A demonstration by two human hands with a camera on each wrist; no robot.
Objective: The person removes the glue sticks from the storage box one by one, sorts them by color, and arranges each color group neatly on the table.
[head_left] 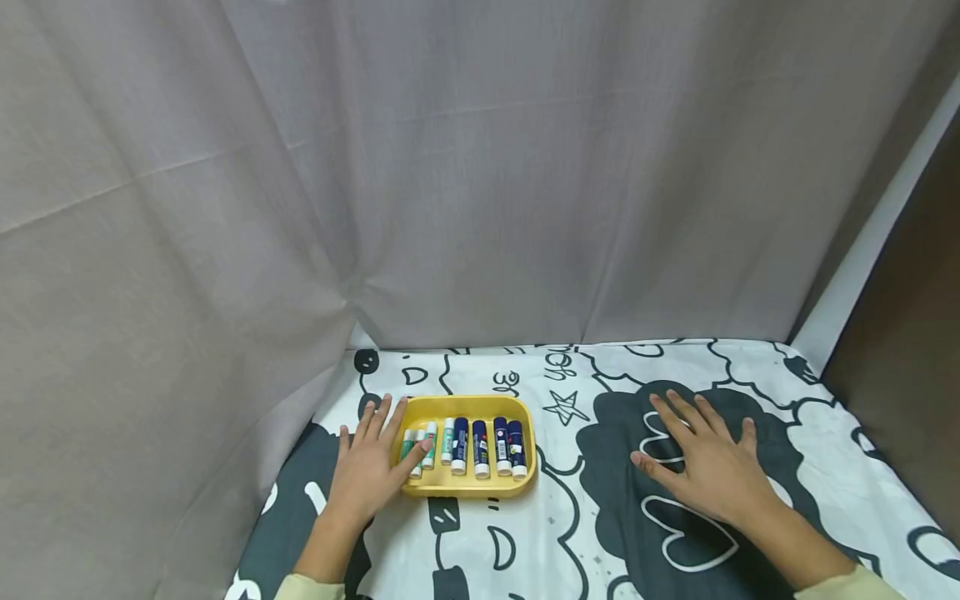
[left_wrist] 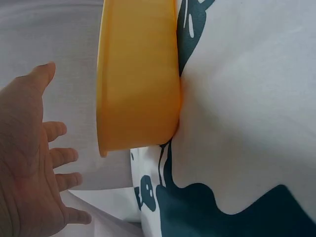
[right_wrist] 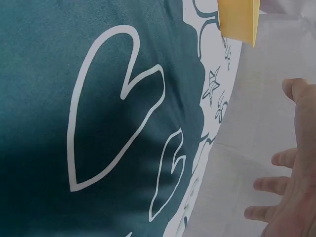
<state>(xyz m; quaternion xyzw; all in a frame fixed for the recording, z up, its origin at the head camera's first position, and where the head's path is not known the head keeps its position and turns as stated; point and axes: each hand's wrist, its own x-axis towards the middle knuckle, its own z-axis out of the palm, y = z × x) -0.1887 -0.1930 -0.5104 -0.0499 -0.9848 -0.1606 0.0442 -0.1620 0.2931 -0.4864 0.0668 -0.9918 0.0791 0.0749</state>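
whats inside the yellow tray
The yellow tray holds four dark blue glue sticks and, left of them, smaller green-and-white sticks. The left hand partly covers the leftmost ones; the tray floor directly beneath the sticks is hidden.

Smooth plastic tray, matt cloth.

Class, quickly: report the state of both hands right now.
Left hand: open, holding nothing, near the yellow tray.
Right hand: open, holding nothing, fingers spread.
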